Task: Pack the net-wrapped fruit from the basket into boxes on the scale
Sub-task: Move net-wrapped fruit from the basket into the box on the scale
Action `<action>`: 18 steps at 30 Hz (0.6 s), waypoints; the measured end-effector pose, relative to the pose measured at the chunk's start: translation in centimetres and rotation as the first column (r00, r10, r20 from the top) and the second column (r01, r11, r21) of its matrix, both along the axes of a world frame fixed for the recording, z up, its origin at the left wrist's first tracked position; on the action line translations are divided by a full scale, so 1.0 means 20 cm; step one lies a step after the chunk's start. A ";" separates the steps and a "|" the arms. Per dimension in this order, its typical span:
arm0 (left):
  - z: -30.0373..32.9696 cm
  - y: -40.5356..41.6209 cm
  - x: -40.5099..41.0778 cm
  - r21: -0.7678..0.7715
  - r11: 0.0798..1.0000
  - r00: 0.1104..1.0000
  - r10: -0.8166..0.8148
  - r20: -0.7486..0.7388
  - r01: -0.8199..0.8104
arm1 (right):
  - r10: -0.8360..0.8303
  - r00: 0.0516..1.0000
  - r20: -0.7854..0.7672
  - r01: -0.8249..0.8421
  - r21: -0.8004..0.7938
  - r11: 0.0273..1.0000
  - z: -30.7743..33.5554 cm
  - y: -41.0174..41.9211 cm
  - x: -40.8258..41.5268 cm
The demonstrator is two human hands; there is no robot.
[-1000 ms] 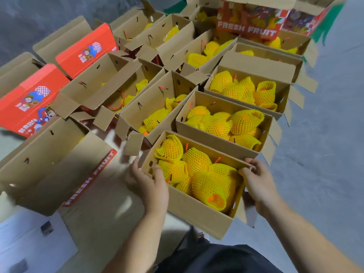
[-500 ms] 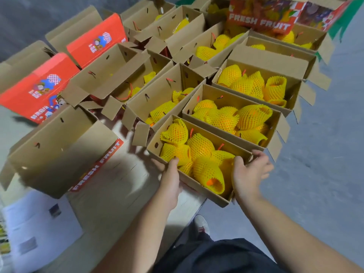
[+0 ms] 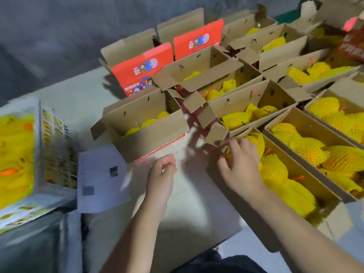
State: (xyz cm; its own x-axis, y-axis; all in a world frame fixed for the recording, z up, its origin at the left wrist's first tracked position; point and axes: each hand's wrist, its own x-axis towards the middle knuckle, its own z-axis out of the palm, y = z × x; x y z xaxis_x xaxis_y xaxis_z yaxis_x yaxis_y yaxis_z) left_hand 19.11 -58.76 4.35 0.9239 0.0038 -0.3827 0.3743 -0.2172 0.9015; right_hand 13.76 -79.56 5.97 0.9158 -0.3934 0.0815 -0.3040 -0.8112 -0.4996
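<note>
We noted the nearest box [image 3: 232, 186], a long open carton whose long axis ran from near the person out to the lower right, parallel with the filled cartons beside it. It sat among rows of open boxes, packed with net-wrapped fruit [image 3: 272, 170] lying close together along that axis; the frame was too blurred to tell which way each fruit pointed. The right hand [image 3: 239, 164] lay over the box's far left corner, fingers spread and lightly bent, touching the rim and the net there; we could not tell whether it pinched anything. The left hand [image 3: 163, 170] hovered just left of the box, fingers loosely curled, holding nothing we could see. The basket [image 3: 39, 154] stood far left, tilted in view, full of yellow fruit. A white sheet [image 3: 102, 178] lay between basket and left hand.
</note>
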 end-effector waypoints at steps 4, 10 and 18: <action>0.07 0.35 0.23 0.288 0.952 0.985 0.058 0.162 -0.103 | 0.286 0.958 -0.027 -0.277 0.180 0.944 0.04 0.34 0.31; 0.01 0.61 0.65 0.811 0.549 0.883 -0.461 0.090 0.204 | 0.517 0.808 -0.282 -0.517 0.083 0.852 0.09 0.69 0.97; -0.13 0.66 0.74 0.870 0.361 0.810 -0.582 -0.073 0.337 | 0.308 0.844 -0.439 -0.486 -0.385 0.785 -0.20 0.64 1.02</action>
State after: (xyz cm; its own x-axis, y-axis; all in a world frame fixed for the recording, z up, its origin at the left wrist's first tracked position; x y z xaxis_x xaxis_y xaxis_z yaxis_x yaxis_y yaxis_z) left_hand 33.87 -45.61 1.76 0.9333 -0.2571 -0.2506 -0.2023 -0.9532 0.2244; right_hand 34.12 -66.77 2.03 0.9827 0.0171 -0.1846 0.0249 -0.9989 0.0400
